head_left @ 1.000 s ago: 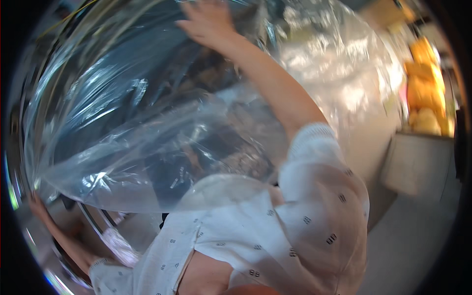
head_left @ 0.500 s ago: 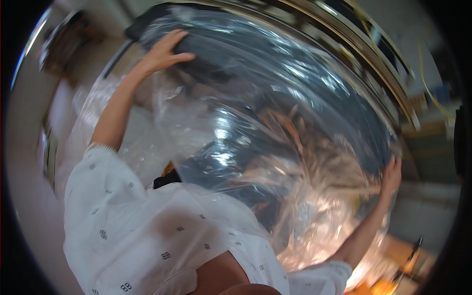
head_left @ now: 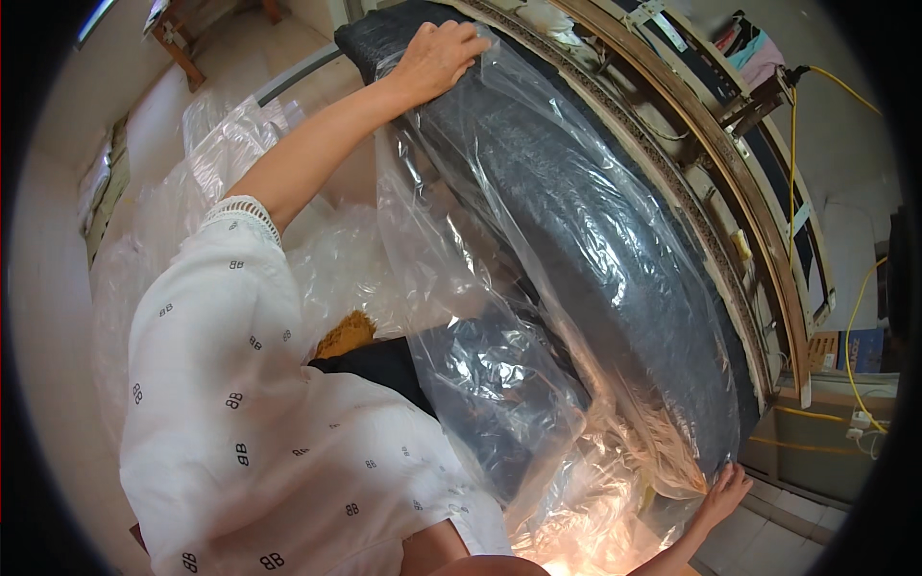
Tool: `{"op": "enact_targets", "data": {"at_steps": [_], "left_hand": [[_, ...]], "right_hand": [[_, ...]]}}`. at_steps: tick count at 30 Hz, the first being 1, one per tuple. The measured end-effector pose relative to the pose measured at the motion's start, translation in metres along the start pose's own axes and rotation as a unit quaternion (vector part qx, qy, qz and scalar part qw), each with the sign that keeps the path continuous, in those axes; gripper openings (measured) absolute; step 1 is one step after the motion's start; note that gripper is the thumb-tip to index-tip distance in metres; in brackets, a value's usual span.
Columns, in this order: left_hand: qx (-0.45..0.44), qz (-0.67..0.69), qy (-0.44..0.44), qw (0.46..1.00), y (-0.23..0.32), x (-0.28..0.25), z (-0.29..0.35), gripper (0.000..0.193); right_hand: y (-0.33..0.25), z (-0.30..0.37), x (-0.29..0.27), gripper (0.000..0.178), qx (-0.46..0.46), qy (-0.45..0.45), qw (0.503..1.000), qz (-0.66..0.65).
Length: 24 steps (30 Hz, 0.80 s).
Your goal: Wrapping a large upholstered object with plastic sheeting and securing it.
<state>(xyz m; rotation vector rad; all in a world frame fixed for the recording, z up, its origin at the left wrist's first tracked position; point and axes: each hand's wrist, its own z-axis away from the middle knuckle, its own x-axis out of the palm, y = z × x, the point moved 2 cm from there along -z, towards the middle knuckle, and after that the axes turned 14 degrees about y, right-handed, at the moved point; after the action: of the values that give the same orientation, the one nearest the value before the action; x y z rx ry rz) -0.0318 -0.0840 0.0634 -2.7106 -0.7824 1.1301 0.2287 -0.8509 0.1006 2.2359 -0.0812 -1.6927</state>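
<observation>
A long dark grey upholstered piece [head_left: 615, 230] curves from the upper left to the lower right, under a loose clear plastic sheet [head_left: 495, 360]. At its far left end my left hand [head_left: 442, 62] is closed with curled fingers on the sheet's edge. My right hand [head_left: 727, 494] pinches the plastic at the lower right corner, close against the grey fabric. Between the hands the sheet drapes in shiny folds and hangs down the near side toward my body. What the hanging plastic covers lower down is only partly visible through it.
A wooden frame rail [head_left: 768, 226] runs behind the grey piece. Yellow cable [head_left: 793, 182] hangs beyond it, near a blue box [head_left: 862, 349]. More crumpled clear plastic [head_left: 221, 182] lies at the left. Wooden furniture legs [head_left: 181, 43] stand at the far upper left.
My left hand, spread before, has moved right and curled on the plastic. My right hand is lower. The sheet has drawn into a long fold, and the view has turned.
</observation>
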Motion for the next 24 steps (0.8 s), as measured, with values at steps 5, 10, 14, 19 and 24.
{"op": "enact_targets", "data": {"at_steps": [5,10,14,19,24], "left_hand": [[-0.002,0.122,0.139,0.983,-0.001,0.017,-0.032,0.038],[-0.23,0.455,-0.057,0.858,-0.052,0.054,-0.053,0.032],[-0.332,0.277,-0.064,0.9,-0.055,0.049,-0.077,0.025],[-0.172,-0.057,0.131,0.975,-0.017,0.03,-0.055,0.034],[-0.153,0.078,-0.012,0.985,0.005,0.035,0.008,0.055]], "right_hand": [[0.007,-0.02,0.06,0.046,-0.087,0.123,0.961,-0.232],[-0.022,-0.022,0.052,0.057,-0.081,0.087,0.97,-0.214],[-0.048,-0.017,0.034,0.058,-0.056,0.039,0.98,-0.189],[-0.071,-0.03,0.029,0.059,-0.056,0.044,0.976,-0.207],[-0.016,-0.055,0.059,0.067,-0.008,0.105,0.964,-0.246]]}}
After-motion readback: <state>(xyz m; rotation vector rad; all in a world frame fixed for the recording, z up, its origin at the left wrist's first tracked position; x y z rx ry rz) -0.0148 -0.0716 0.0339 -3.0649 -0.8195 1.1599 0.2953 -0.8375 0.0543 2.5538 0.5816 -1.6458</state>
